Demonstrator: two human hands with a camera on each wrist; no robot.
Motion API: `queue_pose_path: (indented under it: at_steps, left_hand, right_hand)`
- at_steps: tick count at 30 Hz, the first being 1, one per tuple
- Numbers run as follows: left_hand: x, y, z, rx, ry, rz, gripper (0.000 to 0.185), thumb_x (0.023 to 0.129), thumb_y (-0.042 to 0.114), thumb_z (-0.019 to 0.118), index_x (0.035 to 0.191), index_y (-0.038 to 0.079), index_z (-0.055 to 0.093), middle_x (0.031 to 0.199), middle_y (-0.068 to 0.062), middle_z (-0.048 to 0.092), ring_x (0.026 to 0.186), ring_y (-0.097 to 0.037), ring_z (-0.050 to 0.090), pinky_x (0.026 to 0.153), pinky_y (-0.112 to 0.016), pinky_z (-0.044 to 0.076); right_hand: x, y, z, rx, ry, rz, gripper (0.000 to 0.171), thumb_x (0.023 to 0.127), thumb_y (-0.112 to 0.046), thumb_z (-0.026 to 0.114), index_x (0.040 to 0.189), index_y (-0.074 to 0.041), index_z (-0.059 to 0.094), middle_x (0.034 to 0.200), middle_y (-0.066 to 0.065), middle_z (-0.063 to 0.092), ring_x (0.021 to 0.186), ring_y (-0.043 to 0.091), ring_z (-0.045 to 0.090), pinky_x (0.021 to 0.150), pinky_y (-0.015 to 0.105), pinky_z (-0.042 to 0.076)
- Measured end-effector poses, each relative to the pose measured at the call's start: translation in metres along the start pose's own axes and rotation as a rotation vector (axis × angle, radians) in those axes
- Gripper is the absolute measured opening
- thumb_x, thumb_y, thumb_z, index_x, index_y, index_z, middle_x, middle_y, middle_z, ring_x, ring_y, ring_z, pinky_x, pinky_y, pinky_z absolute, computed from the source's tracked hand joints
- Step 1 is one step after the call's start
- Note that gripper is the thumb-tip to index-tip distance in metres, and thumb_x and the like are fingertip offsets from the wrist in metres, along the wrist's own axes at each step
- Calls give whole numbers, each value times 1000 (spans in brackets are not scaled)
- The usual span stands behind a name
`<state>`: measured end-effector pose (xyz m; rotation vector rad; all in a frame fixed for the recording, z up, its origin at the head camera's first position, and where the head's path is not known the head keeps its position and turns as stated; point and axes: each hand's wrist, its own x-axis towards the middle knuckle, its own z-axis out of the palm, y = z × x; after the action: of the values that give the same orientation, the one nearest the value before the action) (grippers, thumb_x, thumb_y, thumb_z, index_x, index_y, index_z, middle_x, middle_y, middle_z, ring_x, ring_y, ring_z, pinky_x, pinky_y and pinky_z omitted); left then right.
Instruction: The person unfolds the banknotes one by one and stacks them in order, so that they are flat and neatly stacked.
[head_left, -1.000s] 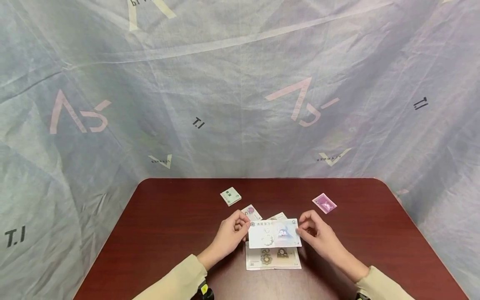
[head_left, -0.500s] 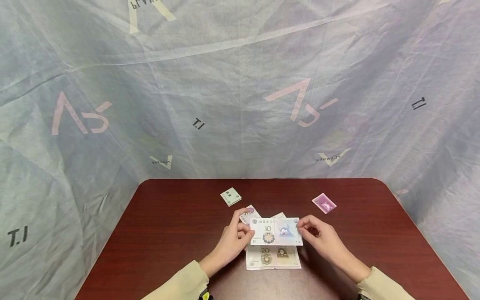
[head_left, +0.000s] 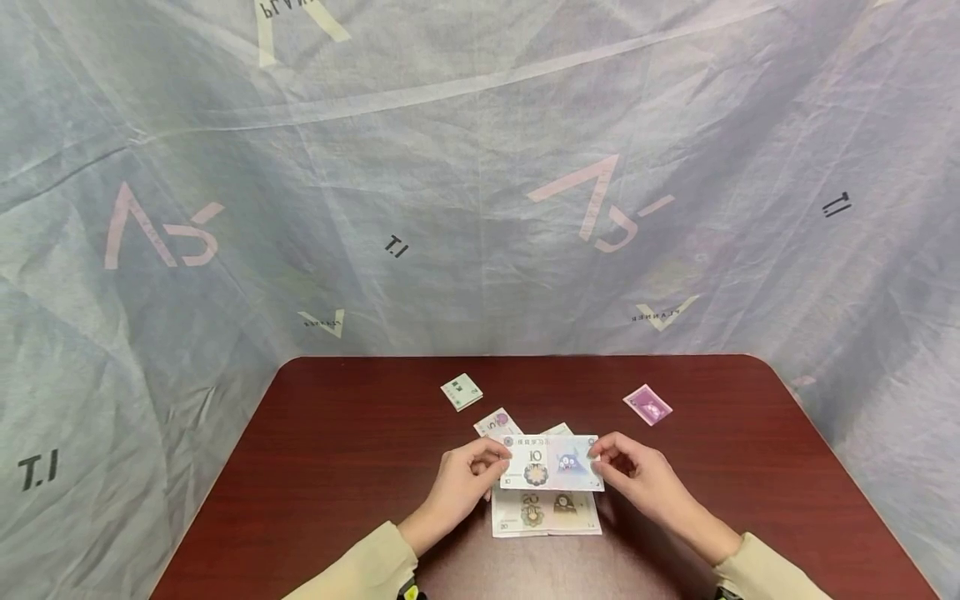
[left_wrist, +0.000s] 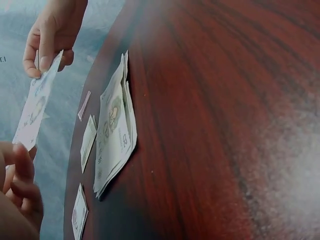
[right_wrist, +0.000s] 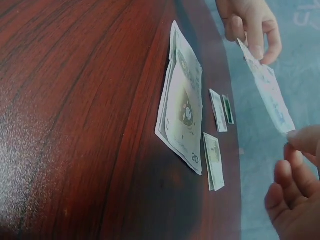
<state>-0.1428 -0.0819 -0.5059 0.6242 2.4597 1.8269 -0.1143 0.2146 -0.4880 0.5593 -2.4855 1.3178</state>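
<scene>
A toy banknote point(head_left: 551, 462) marked 10, with a blue cartoon figure, is held level above the table by both hands. My left hand point(head_left: 462, 483) pinches its left end between thumb and fingers. At the right end, my right hand point(head_left: 643, 477) pinches it the same way. Below it lies a stack of banknotes point(head_left: 547, 521) marked 20, its upper part hidden in the head view. Both wrist views show that stack on the table, apart from the raised note point(left_wrist: 37, 107); its sheets are slightly uneven point(right_wrist: 182, 107).
Beyond the stack lie a folded note marked 5 point(head_left: 495, 422) and a partly covered note point(head_left: 558, 430). A green-white folded note point(head_left: 461, 392) sits at the back left, a purple one point(head_left: 648, 405) at the back right. Grey cloth point(head_left: 480, 208) hangs behind the brown table point(head_left: 337, 467).
The 10 note has tilted so its printed face shows more plainly and has risen slightly. My left index finger reached out over the note's far corner, then came back to the edge.
</scene>
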Motion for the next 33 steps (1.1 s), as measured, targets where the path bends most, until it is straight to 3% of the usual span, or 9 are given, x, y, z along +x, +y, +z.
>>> queue_pose_path:
  at_steps: [6,12,22,33]
  left_hand:
    - [-3,0,-2,172,48,83,8,92,7,78,97,13,79,79,4,73,62,-1,54,58,-19,47]
    - [-10,-3,-2,290,-9,143,10,90,3,77,94,12,78,78,7,70,64,5,49,59,-18,46]
    - [-23,-10,0,445,-164,132,11,89,3,76,87,14,74,78,12,63,67,6,49,63,-14,43]
    - [-24,-13,6,571,-186,157,13,86,4,76,85,17,72,74,13,53,68,4,47,63,-13,40]
  right_hand:
    - [1,1,2,-56,23,-60,26,86,5,78,97,-18,71,82,-13,68,68,1,56,58,24,49]
    - [-7,5,8,-103,-17,-81,28,84,6,79,94,-19,71,82,-17,63,70,-4,53,59,22,48]
    - [-25,18,24,-146,-109,-88,27,83,6,77,89,-19,69,80,-18,57,70,-7,47,58,21,43]
    - [-30,22,30,-186,-121,-105,29,81,8,77,88,-18,68,79,-18,54,69,-8,45,57,19,42]
